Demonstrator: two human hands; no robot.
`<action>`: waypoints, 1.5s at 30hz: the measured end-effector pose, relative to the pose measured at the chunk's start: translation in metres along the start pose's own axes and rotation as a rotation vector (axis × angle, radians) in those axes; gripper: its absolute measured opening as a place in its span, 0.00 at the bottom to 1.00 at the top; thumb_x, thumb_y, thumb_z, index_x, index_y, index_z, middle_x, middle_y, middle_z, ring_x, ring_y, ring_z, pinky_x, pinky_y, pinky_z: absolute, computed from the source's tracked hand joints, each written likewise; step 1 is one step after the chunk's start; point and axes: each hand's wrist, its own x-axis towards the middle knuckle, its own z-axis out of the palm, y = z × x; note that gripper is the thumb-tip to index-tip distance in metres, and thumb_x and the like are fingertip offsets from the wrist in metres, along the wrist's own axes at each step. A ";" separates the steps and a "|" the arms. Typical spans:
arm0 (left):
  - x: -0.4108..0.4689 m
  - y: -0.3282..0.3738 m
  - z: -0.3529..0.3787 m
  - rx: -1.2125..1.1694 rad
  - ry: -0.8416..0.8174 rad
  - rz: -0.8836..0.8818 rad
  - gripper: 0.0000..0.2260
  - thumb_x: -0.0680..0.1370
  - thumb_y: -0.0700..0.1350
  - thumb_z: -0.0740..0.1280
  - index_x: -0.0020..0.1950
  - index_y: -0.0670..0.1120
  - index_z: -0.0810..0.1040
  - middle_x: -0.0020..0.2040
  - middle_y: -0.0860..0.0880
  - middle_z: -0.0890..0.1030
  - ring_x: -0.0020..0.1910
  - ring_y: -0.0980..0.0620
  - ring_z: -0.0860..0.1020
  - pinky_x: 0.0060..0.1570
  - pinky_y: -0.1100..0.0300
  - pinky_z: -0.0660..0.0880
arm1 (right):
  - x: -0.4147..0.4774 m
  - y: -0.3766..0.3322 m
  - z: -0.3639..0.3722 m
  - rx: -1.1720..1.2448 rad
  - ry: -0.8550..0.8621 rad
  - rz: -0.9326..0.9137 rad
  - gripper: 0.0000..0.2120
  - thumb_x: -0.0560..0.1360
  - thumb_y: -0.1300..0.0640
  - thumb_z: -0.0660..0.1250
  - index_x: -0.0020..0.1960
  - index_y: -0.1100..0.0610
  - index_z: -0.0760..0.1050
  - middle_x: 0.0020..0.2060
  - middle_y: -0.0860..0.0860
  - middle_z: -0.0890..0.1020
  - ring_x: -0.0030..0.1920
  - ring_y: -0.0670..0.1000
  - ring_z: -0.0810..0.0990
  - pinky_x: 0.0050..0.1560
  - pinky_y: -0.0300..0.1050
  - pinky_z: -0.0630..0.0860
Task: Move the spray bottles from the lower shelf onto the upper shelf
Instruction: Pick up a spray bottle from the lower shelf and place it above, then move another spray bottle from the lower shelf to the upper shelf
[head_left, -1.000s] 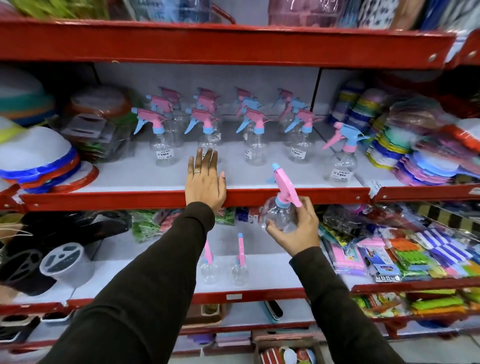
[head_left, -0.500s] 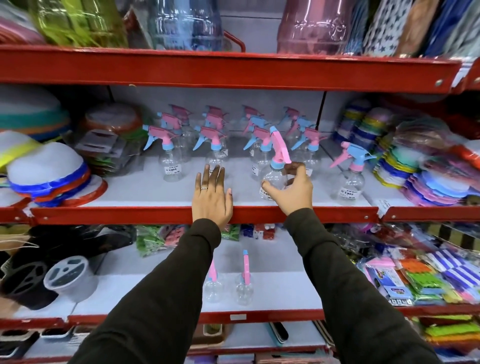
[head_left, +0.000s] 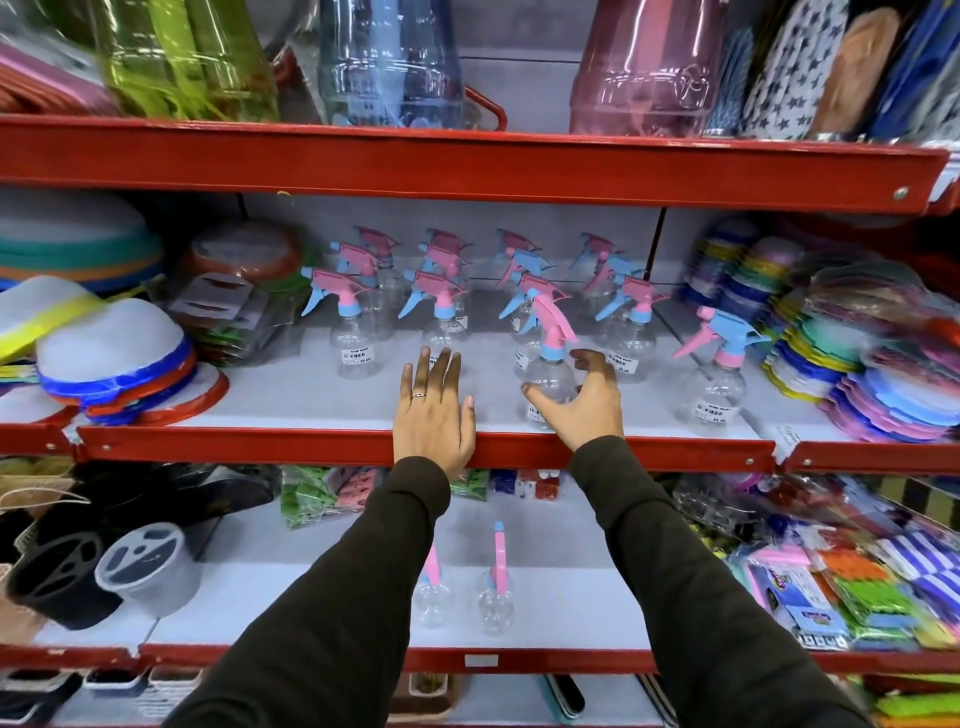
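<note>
Several clear spray bottles with pink and blue trigger heads (head_left: 441, 306) stand in rows on the upper shelf (head_left: 291, 447). One more spray bottle (head_left: 548, 376), pink-headed, stands near that shelf's front edge, and my right hand (head_left: 587, 400) is cupped around its body, thumb across the front. My left hand (head_left: 434, 415) lies flat on the shelf's red front lip, fingers spread, holding nothing. Two spray bottles (head_left: 497, 597) remain side by side on the lower shelf (head_left: 571, 613); my left arm partly hides the left one (head_left: 431, 597).
Another bottle with a blue head (head_left: 719, 384) stands alone at the right. Stacked bowls (head_left: 114, 358) crowd the upper shelf's left, coloured plates (head_left: 883, 400) its right. Black and grey containers (head_left: 98, 571) and packaged goods (head_left: 831, 587) flank the lower shelf. Big jugs (head_left: 389, 57) stand above.
My right hand carried the bottle up from below the shelf edge and set it upright on the upper shelf. The left hand stayed on the lip. The camera tilted upward.
</note>
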 end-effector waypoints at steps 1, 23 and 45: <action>0.002 -0.001 -0.001 0.000 0.002 -0.001 0.30 0.80 0.53 0.44 0.81 0.43 0.56 0.81 0.44 0.59 0.82 0.44 0.48 0.79 0.47 0.41 | 0.001 -0.003 0.001 -0.007 0.025 -0.006 0.39 0.60 0.36 0.77 0.63 0.52 0.68 0.60 0.54 0.75 0.61 0.55 0.75 0.63 0.50 0.76; 0.016 -0.011 -0.004 0.019 0.018 -0.029 0.29 0.81 0.53 0.47 0.81 0.43 0.56 0.81 0.44 0.58 0.82 0.44 0.48 0.79 0.49 0.38 | 0.021 -0.012 0.016 0.000 0.024 -0.042 0.31 0.64 0.46 0.80 0.62 0.54 0.73 0.59 0.55 0.75 0.58 0.56 0.77 0.60 0.51 0.78; 0.030 0.017 -0.008 -0.022 0.011 0.036 0.29 0.83 0.53 0.49 0.82 0.44 0.48 0.83 0.45 0.49 0.81 0.46 0.42 0.79 0.50 0.36 | -0.016 -0.003 0.005 0.145 0.264 -0.298 0.16 0.69 0.48 0.73 0.53 0.52 0.76 0.50 0.47 0.74 0.53 0.50 0.73 0.55 0.52 0.74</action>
